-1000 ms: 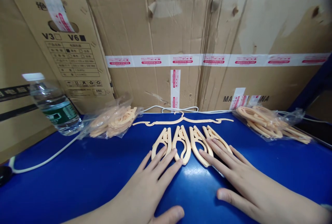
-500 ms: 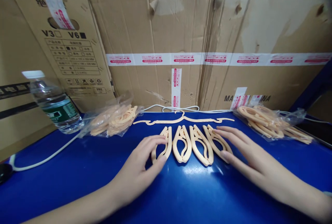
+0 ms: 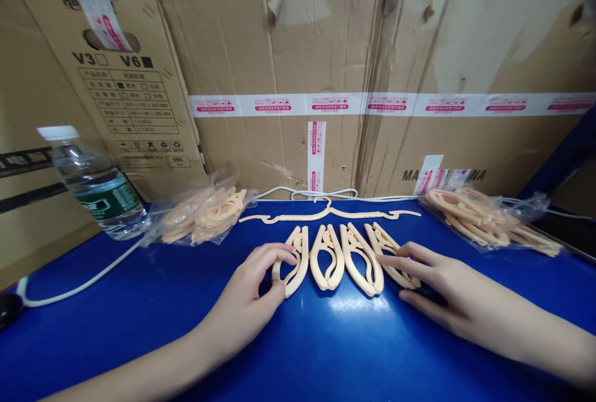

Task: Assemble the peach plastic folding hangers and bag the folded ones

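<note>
Four folded hangers (image 3: 343, 258) of peach plastic lie flat in a close row on the blue table (image 3: 326, 352), between the two hands.

The left hand (image 3: 251, 293) is curled round the leftmost hanger (image 3: 292, 260). Its fingers arch over the outer edge and upper part, and its thumb presses the near tip, so the piece is pinched between them while it lies on the table. The two middle hangers are just beside this hand on its inner side and neither hand touches them.

The right hand (image 3: 433, 281) lies half open over the rightmost hanger (image 3: 388, 251). Its forefinger stretches across the hanger toward the middle of the row and its thumb sits at the near edge. The other fingers cover the hanger's near end — whether they grip it or only rest on it I cannot tell.

Beyond the fingertips of both hands an open hanger (image 3: 326, 214) is spread wide and flat across the table. Past the left hand, out to its far left, sits a clear bag (image 3: 205, 212) of more hangers, and farther left a water bottle (image 3: 97, 187). A white cable (image 3: 79, 287) runs across the table on the outer side of that hand. Out beyond the right hand, to its far right, lies a second bag (image 3: 484, 219) of hangers. Cardboard boxes (image 3: 288, 48) with red-and-white tape stand behind everything — well beyond both hands.
</note>
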The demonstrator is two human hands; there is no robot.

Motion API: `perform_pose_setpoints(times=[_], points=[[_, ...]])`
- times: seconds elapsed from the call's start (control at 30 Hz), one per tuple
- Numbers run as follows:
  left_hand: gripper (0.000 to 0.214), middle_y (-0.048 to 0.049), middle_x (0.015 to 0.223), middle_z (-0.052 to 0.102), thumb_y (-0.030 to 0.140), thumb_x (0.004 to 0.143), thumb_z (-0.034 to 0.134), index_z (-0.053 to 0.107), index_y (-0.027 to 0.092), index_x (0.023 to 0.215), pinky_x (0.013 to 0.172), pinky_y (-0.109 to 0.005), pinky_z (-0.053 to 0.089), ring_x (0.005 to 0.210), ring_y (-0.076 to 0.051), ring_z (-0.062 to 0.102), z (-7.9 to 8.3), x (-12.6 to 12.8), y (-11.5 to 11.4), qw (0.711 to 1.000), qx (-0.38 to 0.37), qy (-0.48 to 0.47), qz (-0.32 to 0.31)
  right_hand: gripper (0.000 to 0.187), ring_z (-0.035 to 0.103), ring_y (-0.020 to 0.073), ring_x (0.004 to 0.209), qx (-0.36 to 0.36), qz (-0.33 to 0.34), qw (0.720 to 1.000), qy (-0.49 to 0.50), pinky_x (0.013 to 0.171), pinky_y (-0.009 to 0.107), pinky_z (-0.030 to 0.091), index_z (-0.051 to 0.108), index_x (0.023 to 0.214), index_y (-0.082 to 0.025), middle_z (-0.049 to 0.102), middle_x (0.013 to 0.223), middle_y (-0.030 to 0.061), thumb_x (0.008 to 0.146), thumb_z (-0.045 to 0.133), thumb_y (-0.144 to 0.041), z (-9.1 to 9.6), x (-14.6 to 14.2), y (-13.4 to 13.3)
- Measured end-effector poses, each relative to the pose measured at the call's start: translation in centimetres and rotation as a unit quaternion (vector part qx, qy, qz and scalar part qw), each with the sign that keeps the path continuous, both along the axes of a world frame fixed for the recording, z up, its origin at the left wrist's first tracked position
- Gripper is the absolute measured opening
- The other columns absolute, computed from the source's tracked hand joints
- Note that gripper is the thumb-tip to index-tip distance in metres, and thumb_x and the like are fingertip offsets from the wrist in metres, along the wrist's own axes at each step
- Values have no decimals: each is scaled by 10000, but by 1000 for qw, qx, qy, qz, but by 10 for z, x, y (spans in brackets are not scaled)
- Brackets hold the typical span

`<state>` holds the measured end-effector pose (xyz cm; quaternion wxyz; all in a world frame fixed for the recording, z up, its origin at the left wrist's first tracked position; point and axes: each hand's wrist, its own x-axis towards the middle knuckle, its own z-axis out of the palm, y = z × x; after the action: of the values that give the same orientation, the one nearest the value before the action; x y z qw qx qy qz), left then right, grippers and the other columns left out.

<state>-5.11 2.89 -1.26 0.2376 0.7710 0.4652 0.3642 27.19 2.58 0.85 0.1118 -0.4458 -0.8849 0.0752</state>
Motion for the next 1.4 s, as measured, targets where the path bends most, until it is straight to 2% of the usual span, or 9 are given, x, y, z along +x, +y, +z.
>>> perform_pose_setpoints(times=[0.27, 0.43, 0.57, 0.63, 0.73, 0.87, 0.97, 1.2, 1.4], points=[[281, -61, 1257, 606, 118, 782, 479, 634, 250, 975, 1034, -529, 414, 1239, -282, 522, 0, 0, 1, 1000, 3, 18, 12, 491, 614, 299, 1077, 1, 6, 1000, -12, 907, 483, 546, 428, 1465, -282, 565, 1229, 135, 977, 424, -334, 1, 1, -1], [267, -69, 1219, 616, 122, 790, 465, 643, 241, 949, 868, -425, 516, 1167, -270, 561, 0, 0, 0, 999, 10, 25, 24, 483, 632, 305, 1045, 16, 6, 1000, 5, 874, 458, 562, 470, 1440, -285, 589, 1200, 131, 960, 460, -333, 2, 1, -1], [254, -80, 1221, 613, 126, 779, 467, 629, 223, 949, 755, -361, 529, 1077, -249, 598, 3, 0, 0, 999, -1, 36, 20, 476, 643, 295, 1019, 25, 8, 1000, 5, 849, 438, 571, 479, 1434, -284, 593, 1202, 132, 960, 464, -329, 3, 1, -1], [246, -80, 1208, 620, 132, 791, 456, 625, 222, 946, 797, -386, 531, 1093, -251, 593, 3, 1, 0, 999, 9, 40, 22, 471, 650, 291, 1003, 32, 12, 999, 9, 832, 428, 577, 489, 1425, -284, 598, 1196, 129, 957, 473, -333, 2, 2, -1], [260, -79, 1225, 626, 146, 824, 454, 626, 234, 998, 956, -470, 486, 1197, -267, 544, 1, 2, -4, 996, 52, 68, -1, 464, 658, 280, 977, 44, 18, 999, 14, 808, 409, 584, 501, 1414, -285, 608, 1179, 122, 953, 488, -335, 0, 3, 0], [465, -58, 1424, 538, 212, 835, 549, 535, 272, 1296, 1149, -574, 259, 1382, -303, 381, -2, 6, -15, 978, 113, 155, -79, 474, 659, 273, 966, 51, 20, 998, 8, 797, 398, 586, 478, 1428, -289, 607, 1177, 119, 955, 487, -321, -1, 3, 1], [593, -22, 1460, 515, 251, 828, 597, 452, 309, 1400, 1182, -614, 99, 1410, -319, 349, -3, 8, -22, 961, 128, 214, -122, 483, 656, 274, 972, 53, 23, 998, 5, 796, 399, 585, 464, 1438, -289, 605, 1181, 122, 957, 483, -314, -1, 3, 0], [578, -52, 1397, 557, 240, 808, 607, 491, 292, 1372, 1183, -597, 111, 1357, -314, 415, 1, 6, -21, 948, 137, 235, -166, 477, 658, 273, 973, 60, 25, 998, 8, 792, 398, 587, 473, 1433, -287, 610, 1183, 123, 957, 484, -309, -2, 3, 0], [570, -49, 1404, 539, 223, 838, 580, 456, 304, 1388, 1180, -572, 173, 1352, -303, 411, -1, 6, -21, 949, 143, 220, -172, 472, 655, 273, 988, 63, 25, 998, 15, 807, 393, 587, 482, 1425, -297, 608, 1190, 115, 954, 498, -319, -3, 3, 1]])
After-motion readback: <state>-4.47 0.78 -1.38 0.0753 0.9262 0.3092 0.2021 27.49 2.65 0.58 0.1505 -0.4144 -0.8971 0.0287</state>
